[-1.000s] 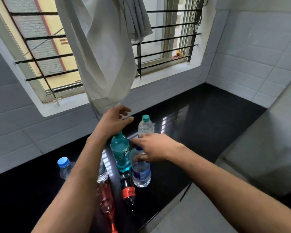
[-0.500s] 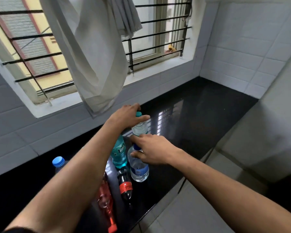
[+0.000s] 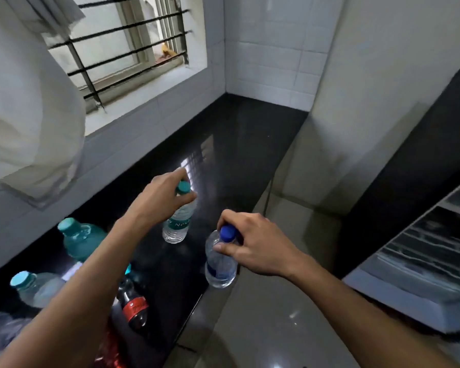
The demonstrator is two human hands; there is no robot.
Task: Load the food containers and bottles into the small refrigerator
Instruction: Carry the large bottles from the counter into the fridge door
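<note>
Carrying step: left hand (image 3: 161, 197) grips green-capped bottle (image 3: 178, 221) by its neck; right hand (image 3: 252, 241) pinches blue-capped bottle (image 3: 219, 261) likewise, both off counter (image 3: 237, 144). Next: swing right to fridge (image 3: 422, 256), shelve upright.

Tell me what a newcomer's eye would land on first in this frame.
Two bare arms reach over the black countertop, each hand gripping a clear water bottle by its neck: the left hand holds the green-capped bottle, the right hand the blue-capped bottle. More bottles stand at lower left, and the open refrigerator shows at right.
</note>
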